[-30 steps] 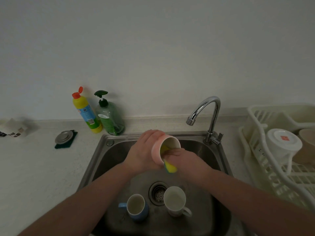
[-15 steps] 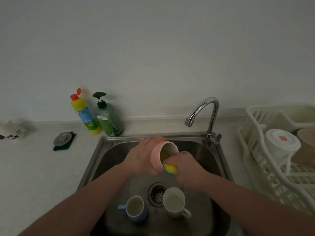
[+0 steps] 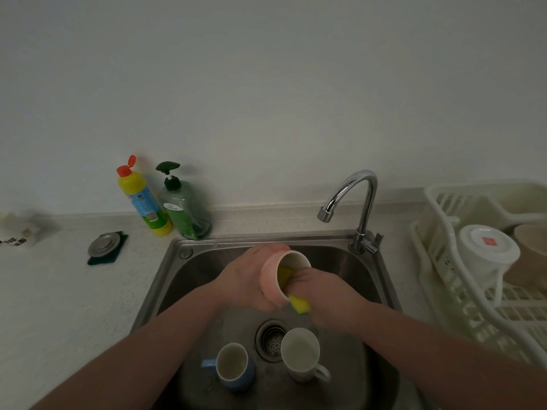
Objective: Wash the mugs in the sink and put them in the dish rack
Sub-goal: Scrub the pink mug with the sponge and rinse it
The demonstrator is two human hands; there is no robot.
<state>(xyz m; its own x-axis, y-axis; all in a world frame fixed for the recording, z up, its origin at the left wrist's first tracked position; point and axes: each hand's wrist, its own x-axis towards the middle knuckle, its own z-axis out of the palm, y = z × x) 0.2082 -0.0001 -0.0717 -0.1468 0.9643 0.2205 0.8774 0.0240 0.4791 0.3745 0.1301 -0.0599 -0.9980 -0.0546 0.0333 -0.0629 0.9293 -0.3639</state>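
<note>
Pink ceramic mug [image 3: 273,281] held mid-frame over the steel sink [image 3: 340,261], long axis tipped, mouth facing upper right toward the chrome tap [image 3: 355,196]. Left hand [image 3: 245,279] wraps the mug body from frame left. Right hand [image 3: 322,288] grips a yellow sponge [image 3: 299,303], fingers pushed into the mouth w/ it. Likely step: scrubbing inside.

Blue mug [image 3: 235,366] and white mug [image 3: 302,355] upright on the basin floor, either side of the drain, lower centre. White plastic dish rack [image 3: 444,261] at frame right, so right hand is nearer for the drop-off.
</note>
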